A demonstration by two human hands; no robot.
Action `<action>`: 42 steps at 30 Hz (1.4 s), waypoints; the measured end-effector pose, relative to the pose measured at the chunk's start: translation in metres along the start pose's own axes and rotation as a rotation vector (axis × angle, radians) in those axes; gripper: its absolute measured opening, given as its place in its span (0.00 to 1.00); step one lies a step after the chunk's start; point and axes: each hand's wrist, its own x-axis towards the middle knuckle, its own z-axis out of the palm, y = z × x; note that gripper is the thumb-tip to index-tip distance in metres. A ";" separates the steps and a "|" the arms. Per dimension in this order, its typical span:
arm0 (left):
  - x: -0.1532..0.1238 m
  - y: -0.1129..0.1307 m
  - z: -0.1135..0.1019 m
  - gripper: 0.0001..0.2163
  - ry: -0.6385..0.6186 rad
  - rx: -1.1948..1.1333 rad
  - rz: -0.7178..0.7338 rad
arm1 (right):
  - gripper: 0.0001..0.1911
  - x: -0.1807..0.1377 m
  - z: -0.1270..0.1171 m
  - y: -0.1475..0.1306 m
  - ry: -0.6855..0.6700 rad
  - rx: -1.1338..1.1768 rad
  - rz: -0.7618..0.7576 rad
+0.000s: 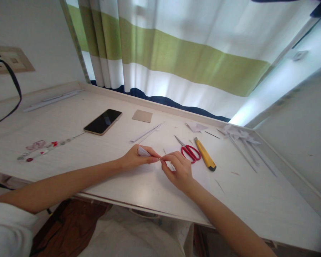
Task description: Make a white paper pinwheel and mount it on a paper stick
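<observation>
Above the front part of the white table, my left hand (135, 157) is closed on a folded piece of white paper (143, 152), which sticks up between thumb and fingers. My right hand (178, 168) pinches at the paper's narrow tip, its fingertips meeting those of the left hand. Whatever sits between the fingertips is mostly hidden and too small to make out. Just beyond the right hand lie red-handled scissors (192, 152) with their blades slightly apart. A yellow utility knife (205, 155) rests beside them.
A black phone (103, 122) and a string of charms (46, 147) lie at the left. Near the back are a beige card (142, 116), folded paper strips (146, 133) and a thin black stick (212, 135). White paper flowers with stems (239, 137) lie far right, below a striped curtain (182, 44).
</observation>
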 end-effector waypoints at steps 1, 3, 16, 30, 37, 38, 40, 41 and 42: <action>0.000 0.001 0.000 0.06 -0.001 0.002 -0.017 | 0.04 0.000 0.000 -0.001 0.001 0.012 0.014; -0.001 0.002 0.001 0.07 -0.009 0.001 -0.044 | 0.04 0.001 -0.001 -0.002 -0.005 0.036 0.037; 0.002 0.008 0.004 0.07 -0.042 -0.059 -0.121 | 0.04 -0.001 0.000 -0.001 -0.043 0.061 0.061; 0.002 0.004 0.002 0.08 -0.042 -0.096 -0.149 | 0.05 -0.001 0.001 0.001 -0.056 0.045 0.050; 0.002 0.003 0.003 0.08 -0.049 -0.088 -0.156 | 0.05 -0.001 0.000 0.003 -0.076 0.054 0.073; 0.002 0.003 0.003 0.08 -0.049 -0.085 -0.155 | 0.05 -0.001 0.000 0.004 -0.076 0.056 0.074; 0.002 0.002 0.003 0.09 -0.048 -0.076 -0.155 | 0.05 0.000 0.000 0.004 -0.076 0.060 0.078; 0.002 0.002 0.003 0.09 -0.048 -0.070 -0.154 | 0.05 0.000 0.000 0.004 -0.077 0.061 0.080; 0.002 0.001 0.003 0.09 -0.047 -0.062 -0.154 | 0.05 0.000 0.000 0.004 -0.079 0.061 0.083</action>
